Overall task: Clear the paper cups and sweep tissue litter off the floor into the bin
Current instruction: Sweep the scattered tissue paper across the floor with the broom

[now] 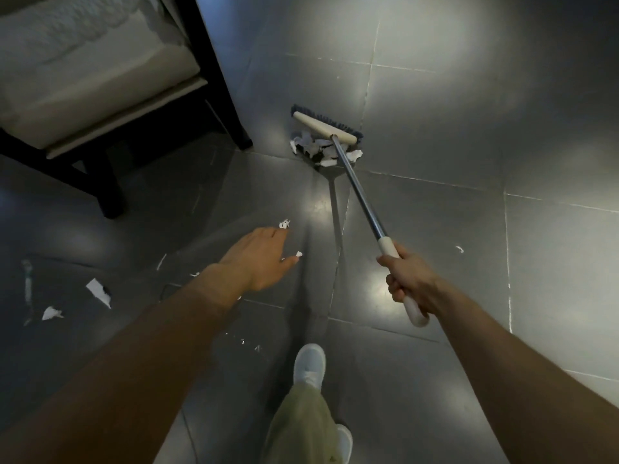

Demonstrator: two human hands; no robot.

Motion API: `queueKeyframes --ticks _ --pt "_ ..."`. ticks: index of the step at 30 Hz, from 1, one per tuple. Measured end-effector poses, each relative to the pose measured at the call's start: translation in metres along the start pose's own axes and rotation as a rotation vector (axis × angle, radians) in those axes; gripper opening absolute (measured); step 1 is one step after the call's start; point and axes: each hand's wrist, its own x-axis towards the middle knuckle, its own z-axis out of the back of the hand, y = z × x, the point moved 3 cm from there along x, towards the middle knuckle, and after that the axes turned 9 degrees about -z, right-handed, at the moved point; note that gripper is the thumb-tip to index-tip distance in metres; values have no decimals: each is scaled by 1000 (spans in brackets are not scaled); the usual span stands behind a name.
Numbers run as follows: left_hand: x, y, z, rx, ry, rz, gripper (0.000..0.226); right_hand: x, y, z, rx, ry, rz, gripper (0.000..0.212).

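My right hand (pixel 410 283) grips the cream end of a long metal broom handle (pixel 360 192). The broom head (pixel 323 125), cream with dark blue bristles, rests on the grey tiled floor ahead, with a pile of torn white tissue (pixel 311 147) gathered against it. My left hand (pixel 264 257) reaches forward, fingers straight, holding nothing. Small tissue scraps lie by its fingertips (pixel 284 224) and by its thumb (pixel 298 253). More scraps lie on the floor at left (pixel 98 291), (pixel 51 313). No paper cups or bin are in view.
A dark-framed chair (pixel 110 195) with a cream cushion stands at the upper left, its leg close to the broom head. My feet in white shoes (pixel 310 363) are at the bottom centre. A tiny scrap (pixel 460 249) lies to the right.
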Motion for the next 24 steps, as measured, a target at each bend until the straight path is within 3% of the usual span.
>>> queueKeyframes --ticks 4,14,24 --pt "0 8 5 18 -18 -8 61 0 19 1 -9 -20 33 45" --pt "39 72 30 59 -15 -57 55 64 114 -52 10 -93 23 18" --pt "62 116 39 111 51 -9 56 81 99 -77 -78 -111 -77 37"
